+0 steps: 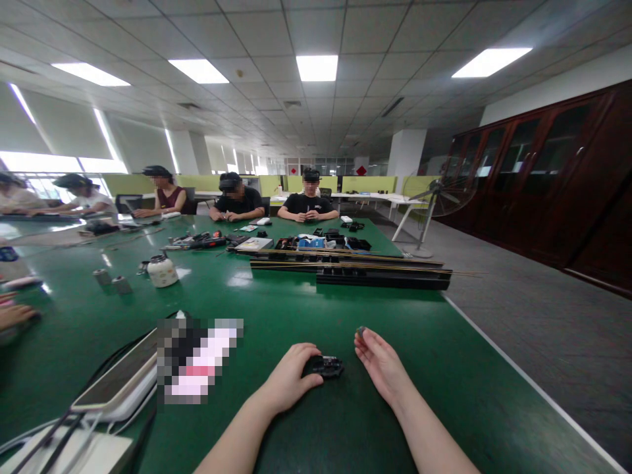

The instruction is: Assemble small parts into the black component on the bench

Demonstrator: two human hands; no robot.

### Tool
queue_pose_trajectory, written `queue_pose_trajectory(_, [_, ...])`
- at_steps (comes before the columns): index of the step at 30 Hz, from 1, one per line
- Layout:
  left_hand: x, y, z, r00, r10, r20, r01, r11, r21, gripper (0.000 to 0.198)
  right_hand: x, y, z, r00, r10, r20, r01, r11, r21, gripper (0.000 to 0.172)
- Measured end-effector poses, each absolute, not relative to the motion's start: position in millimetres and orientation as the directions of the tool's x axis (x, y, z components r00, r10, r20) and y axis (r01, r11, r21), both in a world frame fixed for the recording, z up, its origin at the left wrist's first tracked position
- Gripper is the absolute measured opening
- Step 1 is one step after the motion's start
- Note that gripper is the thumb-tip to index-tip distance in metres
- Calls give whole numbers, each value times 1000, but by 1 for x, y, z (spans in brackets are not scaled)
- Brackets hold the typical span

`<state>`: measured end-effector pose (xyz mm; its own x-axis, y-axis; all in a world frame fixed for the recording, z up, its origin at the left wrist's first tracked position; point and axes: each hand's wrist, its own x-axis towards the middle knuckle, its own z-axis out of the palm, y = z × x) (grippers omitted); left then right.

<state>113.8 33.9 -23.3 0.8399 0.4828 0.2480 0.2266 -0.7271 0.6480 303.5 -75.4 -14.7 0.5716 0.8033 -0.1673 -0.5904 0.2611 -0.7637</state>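
Observation:
My left hand (295, 374) is closed around the left end of a small black plastic housing (330, 367) lying on the green table (419, 336). The housing's upper side shows small parts inside; its exact kind is not clear. To its right, a little above the tabletop, my right hand (379, 361) pinches a small greyish piece (361, 332) between thumb and fingertips. That piece is too small to name, and fingers cover part of it. The two hands are apart, with the housing's right end pointing toward the right hand.
A phone-like device (121, 368) with cables and a pixelated item lie left of my hands. Ahead are long black rails (382, 280) with thin rods, tools (202, 240), and a white jar (162, 270). Several people sit around the table; another person's hand (17, 316) is at far left.

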Motion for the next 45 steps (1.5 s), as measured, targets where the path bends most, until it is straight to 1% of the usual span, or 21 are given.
queue_pose_trajectory(7, [115,34,-24,838,491,240,237,-722,650,37,296,-73,-13,613,782,-115,-444,220,-869,34])
queue_pose_trajectory(12, [114,33,-20,839,492,234,238,-717,655,36,291,-72,-16,595,804,-12,-211,142,-967,38])
queue_pose_trajectory(16, [113,33,-19,842,485,236,230,-719,656,36,285,-72,-17,521,850,78,-25,106,-994,36])
queue_pose_trajectory(21, [114,34,-21,840,484,246,228,-725,650,37,282,-72,-18,442,887,133,203,46,-978,30])
queue_pose_trajectory(25, [114,34,-23,838,487,244,233,-725,648,36,279,-75,-14,396,901,176,401,3,-916,24])
queue_pose_trajectory(30, [114,36,-26,838,478,264,219,-737,640,36,272,-79,-9,310,924,224,549,19,-836,17])
queue_pose_trajectory(34, [114,36,-28,837,470,281,204,-744,636,35,269,-79,-8,265,943,204,621,-5,-784,16])
queue_pose_trajectory(42, [114,35,-28,836,465,292,194,-748,635,38,269,-80,-5,263,947,183,636,-27,-771,16])
queue_pose_trajectory(45, [113,35,-28,836,465,292,200,-753,627,38,270,-81,-5,261,948,183,623,-21,-782,20])
